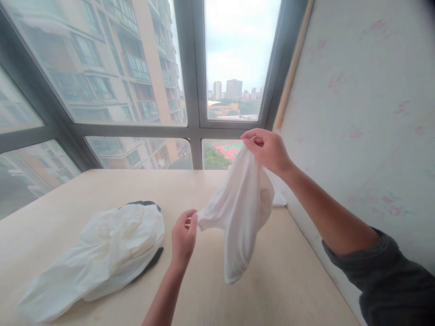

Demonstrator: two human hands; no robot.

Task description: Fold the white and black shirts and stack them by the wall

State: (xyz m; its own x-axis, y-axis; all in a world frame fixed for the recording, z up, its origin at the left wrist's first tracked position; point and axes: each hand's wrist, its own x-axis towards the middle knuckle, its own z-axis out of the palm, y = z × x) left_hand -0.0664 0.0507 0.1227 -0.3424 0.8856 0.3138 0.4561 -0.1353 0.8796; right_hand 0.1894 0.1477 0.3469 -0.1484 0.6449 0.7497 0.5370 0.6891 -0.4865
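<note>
A thin white garment [238, 213] hangs in loose folds above the wooden surface, stretched between my two hands; its exact kind does not show. My right hand [267, 149] is raised in front of the window, pinching the garment's top edge between thumb and fingers. Lower and to the left, my left hand [184, 235] pinches a side corner of it. The garment's lower end droops free in a rounded fold. Left of my left hand lies a crumpled white piece of clothing [108, 249] with dark parts at its edges.
A pale wooden surface [204, 280] runs up to the grey-framed window [195, 90]. On the right stands a wall [353, 113] with a faint flower pattern. Behind the held garment, a folded white thing [280, 199] lies close to that wall.
</note>
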